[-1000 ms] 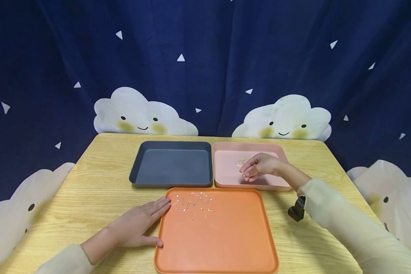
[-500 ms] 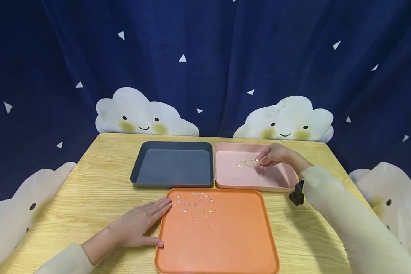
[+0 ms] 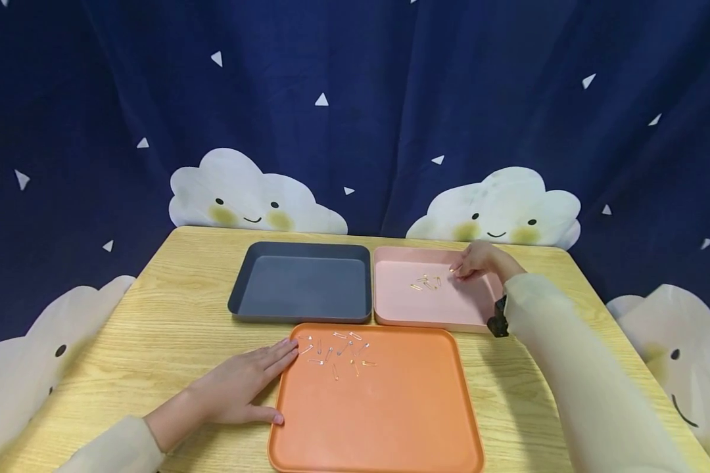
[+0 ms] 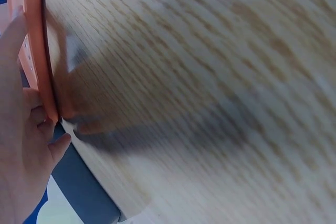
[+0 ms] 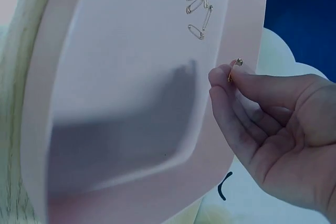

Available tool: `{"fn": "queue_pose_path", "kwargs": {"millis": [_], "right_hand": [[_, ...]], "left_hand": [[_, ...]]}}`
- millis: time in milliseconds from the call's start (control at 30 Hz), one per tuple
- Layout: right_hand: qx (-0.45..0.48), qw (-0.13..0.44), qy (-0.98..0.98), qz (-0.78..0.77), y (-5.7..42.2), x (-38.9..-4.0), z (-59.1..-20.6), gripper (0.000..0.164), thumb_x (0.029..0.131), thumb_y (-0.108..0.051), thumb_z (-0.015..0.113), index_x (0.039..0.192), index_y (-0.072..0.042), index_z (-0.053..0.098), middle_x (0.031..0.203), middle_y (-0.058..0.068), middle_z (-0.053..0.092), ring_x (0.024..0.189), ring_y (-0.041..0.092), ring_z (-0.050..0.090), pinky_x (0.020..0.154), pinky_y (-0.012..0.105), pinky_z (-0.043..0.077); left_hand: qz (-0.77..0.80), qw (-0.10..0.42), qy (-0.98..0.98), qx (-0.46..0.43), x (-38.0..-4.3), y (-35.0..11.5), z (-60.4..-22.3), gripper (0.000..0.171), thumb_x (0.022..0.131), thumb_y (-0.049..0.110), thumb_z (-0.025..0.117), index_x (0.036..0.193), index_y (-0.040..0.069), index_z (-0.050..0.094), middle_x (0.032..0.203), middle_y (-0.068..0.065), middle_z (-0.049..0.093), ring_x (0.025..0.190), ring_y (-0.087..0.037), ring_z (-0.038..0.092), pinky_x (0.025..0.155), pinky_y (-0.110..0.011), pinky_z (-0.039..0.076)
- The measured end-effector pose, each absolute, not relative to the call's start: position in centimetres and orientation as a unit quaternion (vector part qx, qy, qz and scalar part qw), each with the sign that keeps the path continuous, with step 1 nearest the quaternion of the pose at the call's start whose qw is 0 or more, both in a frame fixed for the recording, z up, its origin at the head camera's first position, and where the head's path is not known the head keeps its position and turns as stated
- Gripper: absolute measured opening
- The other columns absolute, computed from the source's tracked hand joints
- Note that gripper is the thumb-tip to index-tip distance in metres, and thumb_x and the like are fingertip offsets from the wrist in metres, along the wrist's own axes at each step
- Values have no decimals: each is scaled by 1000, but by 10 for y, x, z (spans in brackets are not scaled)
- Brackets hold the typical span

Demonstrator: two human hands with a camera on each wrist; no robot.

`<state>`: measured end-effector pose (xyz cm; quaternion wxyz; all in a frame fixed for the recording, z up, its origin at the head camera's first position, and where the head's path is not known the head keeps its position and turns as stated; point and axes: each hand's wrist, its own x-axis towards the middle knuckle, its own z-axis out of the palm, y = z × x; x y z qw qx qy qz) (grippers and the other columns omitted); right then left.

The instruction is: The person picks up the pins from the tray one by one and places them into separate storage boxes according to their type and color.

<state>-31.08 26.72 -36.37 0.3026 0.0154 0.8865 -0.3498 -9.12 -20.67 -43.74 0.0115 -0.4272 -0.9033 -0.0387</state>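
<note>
My right hand [image 3: 479, 261] is over the right part of the pink tray [image 3: 411, 309]. Thumb and forefinger pinch a gold safety pin [image 5: 239, 62], clearest in the right wrist view. Several gold safety pins [image 3: 429, 285] lie loosely grouped on the pink tray's floor, to the left of that hand. My left hand [image 3: 239, 386] rests with fingers extended against the left rim of the orange tray [image 3: 378, 420]. Near its fingertips, silver and gold safety pins [image 3: 344, 348] are scattered across that tray's upper left.
A dark grey tray [image 3: 302, 286] stands left of the pink one, behind the orange tray. All three sit on a wooden table [image 3: 171, 315]. A navy curtain [image 3: 367, 131] with cloud prints hangs behind. A black device [image 3: 498, 318] is on the right wrist.
My right hand has moved right and back over the pink tray, keeping the pin pinched. More of the pins in that tray now show. The left hand stays on the orange rim.
</note>
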Motion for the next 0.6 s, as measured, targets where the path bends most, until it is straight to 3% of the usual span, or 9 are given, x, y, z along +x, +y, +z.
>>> {"fn": "queue_pose_path", "kwargs": {"millis": [233, 467, 600], "right_hand": [[31, 303, 892, -334, 263, -317, -366, 26, 87, 6, 65, 110, 14, 56, 77, 0, 67, 68, 7, 66, 84, 33, 61], [46, 288, 888, -356, 262, -318, -370, 46, 88, 7, 63, 129, 21, 45, 82, 3, 73, 69, 7, 69, 84, 34, 61], [33, 284, 879, -382, 264, -314, -374, 46, 90, 7, 61, 129, 24, 45, 89, 8, 76, 72, 8, 70, 84, 35, 61]], "left_hand": [[-41, 1, -906, -422, -91, -207, -437, 97, 87, 75, 46, 151, 3, 36, 158, -15, 37, 145, -28, 41, 112, -42, 45], [-38, 15, -903, -427, -93, -207, -438, 96, 87, 74, 47, 150, 2, 37, 157, -16, 39, 143, -29, 43, 111, -41, 46], [-40, 17, -902, -429, -93, -208, -438, 96, 87, 74, 47, 149, 2, 38, 156, -17, 40, 142, -29, 44, 109, -42, 47]]}}
